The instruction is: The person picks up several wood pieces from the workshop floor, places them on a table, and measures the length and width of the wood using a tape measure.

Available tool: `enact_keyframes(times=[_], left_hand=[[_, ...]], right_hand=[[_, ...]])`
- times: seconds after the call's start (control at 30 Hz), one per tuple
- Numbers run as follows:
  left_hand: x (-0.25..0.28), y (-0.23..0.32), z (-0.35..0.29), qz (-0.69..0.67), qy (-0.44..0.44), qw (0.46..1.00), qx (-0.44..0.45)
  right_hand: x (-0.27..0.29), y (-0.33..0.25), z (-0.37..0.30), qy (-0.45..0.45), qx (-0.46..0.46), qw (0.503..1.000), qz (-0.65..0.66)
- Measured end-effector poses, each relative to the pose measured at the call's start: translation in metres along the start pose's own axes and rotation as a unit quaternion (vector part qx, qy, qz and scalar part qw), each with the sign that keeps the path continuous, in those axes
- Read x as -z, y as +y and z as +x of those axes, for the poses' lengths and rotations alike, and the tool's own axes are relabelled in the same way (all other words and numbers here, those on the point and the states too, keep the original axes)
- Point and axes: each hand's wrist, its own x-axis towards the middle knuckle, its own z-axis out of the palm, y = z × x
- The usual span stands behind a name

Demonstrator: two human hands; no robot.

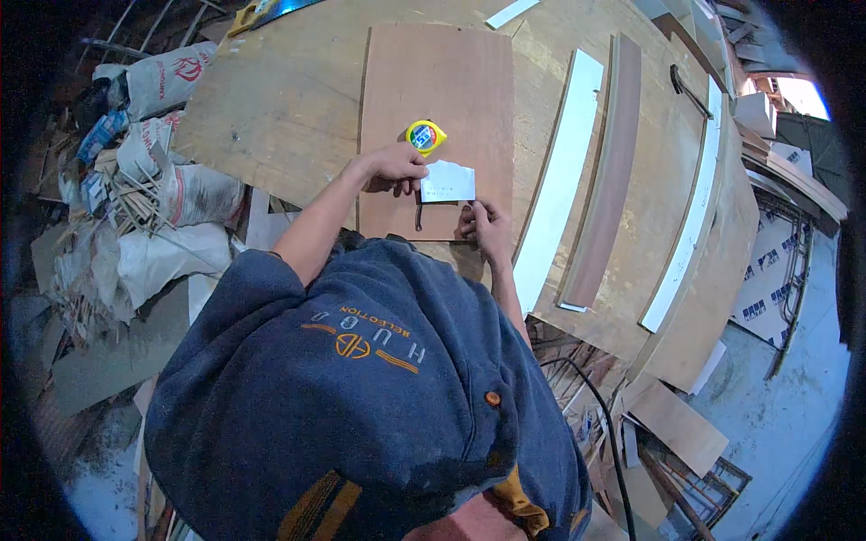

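Observation:
A small white slip of paper (448, 183) with faint handwriting is held over a reddish-brown wooden board (437, 77). My left hand (395, 169) pinches the slip at its left edge. At the lower right corner, the thumb and fingers of my right hand (488, 231) are closed on the same paper. Just beyond the slip, a yellow tape measure (425, 136) rests on the board. A thin dark stick-like thing (419, 216) shows below the paper's left side; its kind is unclear.
White strips (561, 171) and a brown plank (606, 171) lie on the plywood table (280, 126) to the right, with a dark bent tool (690, 90) near the far strip. A handsaw (262, 13) lies far left. Sacks (194, 194) and wood scraps crowd the left floor; a black cable (613, 433) hangs at right.

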Motion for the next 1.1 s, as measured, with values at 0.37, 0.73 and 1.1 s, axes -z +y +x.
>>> enact_keyframes(times=[0.37,0.73,1.1], left_hand=[[-0.005,0.004,-0.008,-0.048,0.016,0.999,0.015],[-0.003,0.004,-0.007,-0.015,0.015,1.000,0.015],[-0.003,0.008,-0.009,-0.023,0.019,0.999,0.018]], right_hand=[[-0.003,-0.007,-0.005,0.009,-0.008,1.000,-0.002],[-0.004,-0.013,-0.007,0.012,-0.020,0.999,-0.030],[-0.005,-0.012,-0.006,0.027,-0.015,0.999,-0.029]])
